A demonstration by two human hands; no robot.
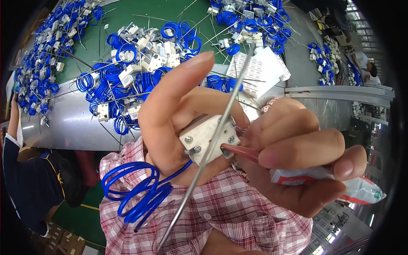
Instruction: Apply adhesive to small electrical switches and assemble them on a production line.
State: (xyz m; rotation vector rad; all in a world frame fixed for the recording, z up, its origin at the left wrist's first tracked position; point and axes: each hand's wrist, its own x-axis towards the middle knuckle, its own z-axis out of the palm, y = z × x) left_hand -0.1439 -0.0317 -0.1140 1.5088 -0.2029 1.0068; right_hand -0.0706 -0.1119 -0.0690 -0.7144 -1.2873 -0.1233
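My left hand (163, 114) grips a small off-white thermostat-like block (199, 138) with metal screws in its face. Its index finger is raised, while the other fingers and the thumb curl round the block. From the block's lower left a blue coiled thin tube (142, 191) hangs over my checked sleeve. A long thin metal rod (187, 195) crosses slantwise in front of the block. My right hand (301, 148) holds a soft white-and-red squeeze tube (361, 190). The tube's narrow reddish nozzle (243, 152) has its tip at a hole in the block's face, near the lower right screw.
Heaped on the metal-edged bench (51, 131) with a green top (123, 17) are several similar blocks with blue coils (148, 55). More piles lie far left and far right. White printed sheets (259, 70) rest behind my right hand. Another person (29, 178) stands at the left.
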